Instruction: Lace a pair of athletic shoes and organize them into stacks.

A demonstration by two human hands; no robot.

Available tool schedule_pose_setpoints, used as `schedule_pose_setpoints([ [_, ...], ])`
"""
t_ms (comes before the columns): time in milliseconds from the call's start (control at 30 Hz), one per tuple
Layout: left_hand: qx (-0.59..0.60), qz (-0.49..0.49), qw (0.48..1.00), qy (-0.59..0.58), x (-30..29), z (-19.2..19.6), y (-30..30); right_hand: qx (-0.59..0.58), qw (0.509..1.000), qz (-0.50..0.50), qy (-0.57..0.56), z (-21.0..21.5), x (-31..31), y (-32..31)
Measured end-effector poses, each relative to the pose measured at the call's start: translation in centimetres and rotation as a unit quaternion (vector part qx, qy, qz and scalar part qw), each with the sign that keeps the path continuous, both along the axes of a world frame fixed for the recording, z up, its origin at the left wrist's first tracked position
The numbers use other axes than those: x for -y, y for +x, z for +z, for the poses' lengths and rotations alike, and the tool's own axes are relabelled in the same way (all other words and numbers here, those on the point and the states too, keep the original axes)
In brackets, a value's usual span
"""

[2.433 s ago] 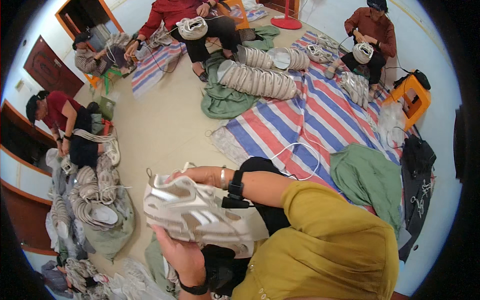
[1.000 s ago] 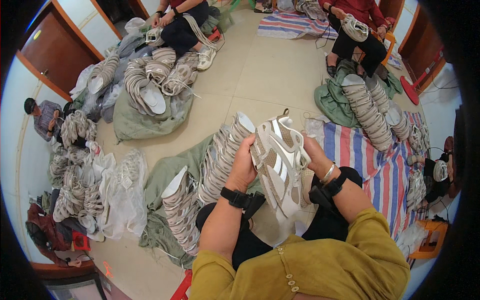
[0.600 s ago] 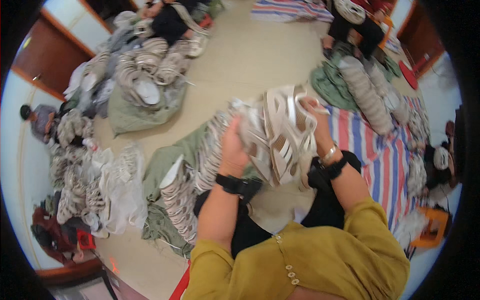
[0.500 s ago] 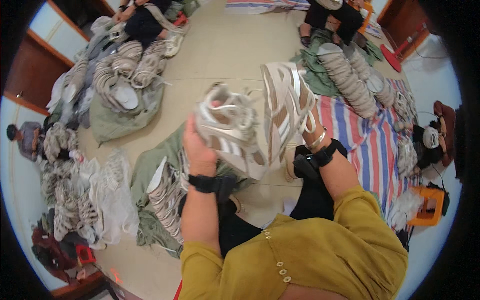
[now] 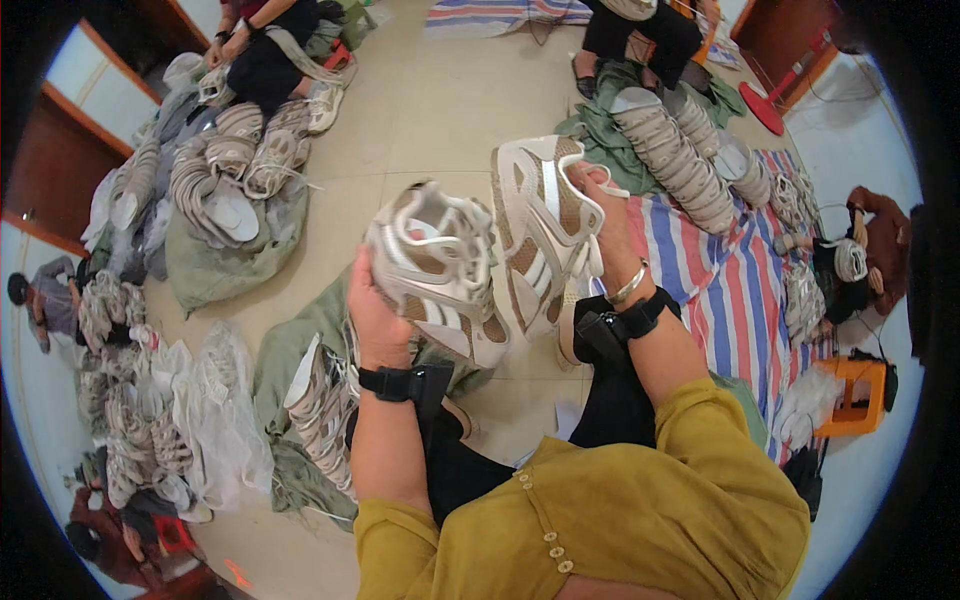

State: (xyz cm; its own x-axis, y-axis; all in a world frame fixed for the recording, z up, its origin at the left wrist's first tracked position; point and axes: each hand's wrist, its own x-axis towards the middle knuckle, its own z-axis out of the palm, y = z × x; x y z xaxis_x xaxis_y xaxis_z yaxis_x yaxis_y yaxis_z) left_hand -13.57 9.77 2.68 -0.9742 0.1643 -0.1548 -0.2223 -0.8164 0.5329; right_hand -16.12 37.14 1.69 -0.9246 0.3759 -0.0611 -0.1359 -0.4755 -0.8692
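My left hand (image 5: 378, 322) is closed around a beige and brown sneaker upper (image 5: 432, 265) with white side stripes and loose white laces; its opening faces up. A matching sneaker upper (image 5: 535, 230) is in my right hand (image 5: 614, 228), which grips it at the collar, toe pointing down and side stripes showing. The two uppers hang side by side in front of me, nearly touching. Some fingers of both hands are hidden behind the uppers. Below my left forearm, a stack of similar uppers (image 5: 320, 415) rests on green cloth (image 5: 285, 355).
Nested uppers (image 5: 675, 155) lie on a striped sheet (image 5: 720, 290) to the right. More uppers sit on a green sack (image 5: 235, 265) at far left, beside clear plastic bags (image 5: 230, 400). An orange stool (image 5: 853, 397) stands right. Several other people sit around the room's edges.
The upper in my left hand has tilted, so its opening shows more. The right-hand upper has moved slightly left and turned. Both remain held; the whole view has shifted a little.
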Motion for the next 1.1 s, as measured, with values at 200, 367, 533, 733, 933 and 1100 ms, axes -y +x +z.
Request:
schedule_pose_setpoints([
  [200, 0.006, -0.035, 0.980, -0.196, -3.6, -6.5, 1.4, 0.010, 0.973, 0.104, 0.204, -1.9, 3.3, 0.9],
  [367, -0.006, -0.057, 0.988, -0.142, -5.0, -1.0, 2.3, -0.070, 0.899, 0.115, 0.416, -5.5, 0.9, 0.5],
  [533, -0.102, -0.068, 0.982, -0.146, -3.9, -2.1, 2.0, 0.076, 0.939, 0.158, 0.295, -6.0, 0.8, -0.5],
  [733, -0.126, -0.112, 0.978, -0.122, -4.0, -0.4, 2.1, 0.060, 0.984, 0.160, 0.043, -5.3, 1.3, -0.4],
  [933, -0.167, -0.124, 0.960, -0.190, -4.5, 0.8, 2.6, 0.035, 0.873, 0.238, 0.424, -9.8, -4.8, -0.5],
  [1100, -0.210, -0.121, 0.927, -0.286, -4.3, -0.9, 2.3, 0.080, 0.949, 0.267, 0.147, -1.8, 2.9, 4.0],
])
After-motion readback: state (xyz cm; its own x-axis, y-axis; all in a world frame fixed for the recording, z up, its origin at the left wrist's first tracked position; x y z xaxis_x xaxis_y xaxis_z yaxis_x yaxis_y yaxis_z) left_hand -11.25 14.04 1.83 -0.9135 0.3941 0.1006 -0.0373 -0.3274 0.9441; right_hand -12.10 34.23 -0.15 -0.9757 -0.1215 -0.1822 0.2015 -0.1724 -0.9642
